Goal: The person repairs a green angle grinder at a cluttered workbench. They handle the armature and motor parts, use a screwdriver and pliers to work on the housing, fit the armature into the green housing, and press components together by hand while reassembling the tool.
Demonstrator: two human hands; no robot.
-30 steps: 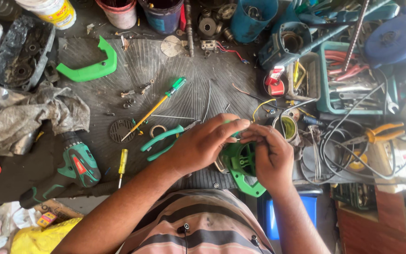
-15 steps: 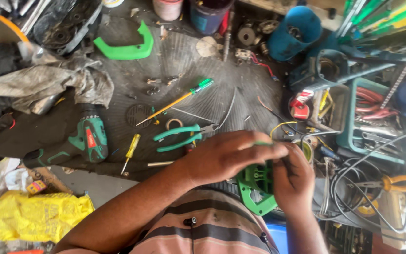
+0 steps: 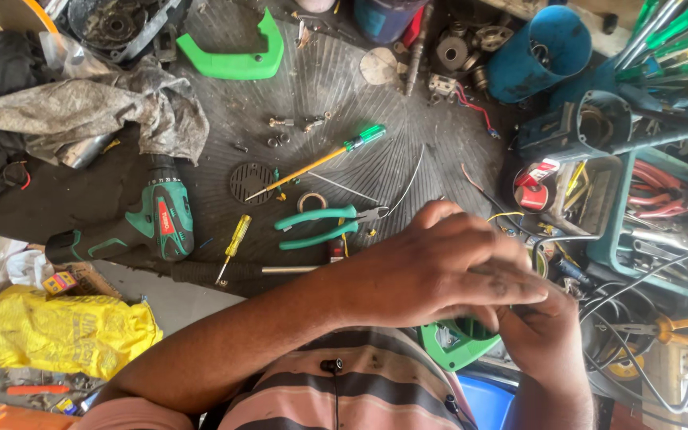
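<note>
Both hands meet close to my chest over a green plastic tool housing (image 3: 457, 344), of which only the lower edge shows. My left hand (image 3: 439, 267) lies across the top of it with fingers curled round it. My right hand (image 3: 547, 338) grips it from the right side and below. Just beyond the hands on the dark ribbed mat (image 3: 344, 87) lie green-handled pliers (image 3: 320, 225), a long screwdriver with a yellow shaft and green handle (image 3: 320, 162) and a small yellow screwdriver (image 3: 233, 245).
A green cordless drill (image 3: 153, 223) lies at the left, a grey rag (image 3: 89, 111) behind it, a yellow bag (image 3: 65, 330) at lower left. A green handle part (image 3: 236, 56) sits far back. Blue motor housings (image 3: 539, 48), a tray of tools (image 3: 654, 207), black cables and orange pliers (image 3: 682, 328) crowd the right.
The view has shifted right and closer to the hands. My hands have drawn nearer my chest and now cover more of the green housing; my left hand wraps further over it.
</note>
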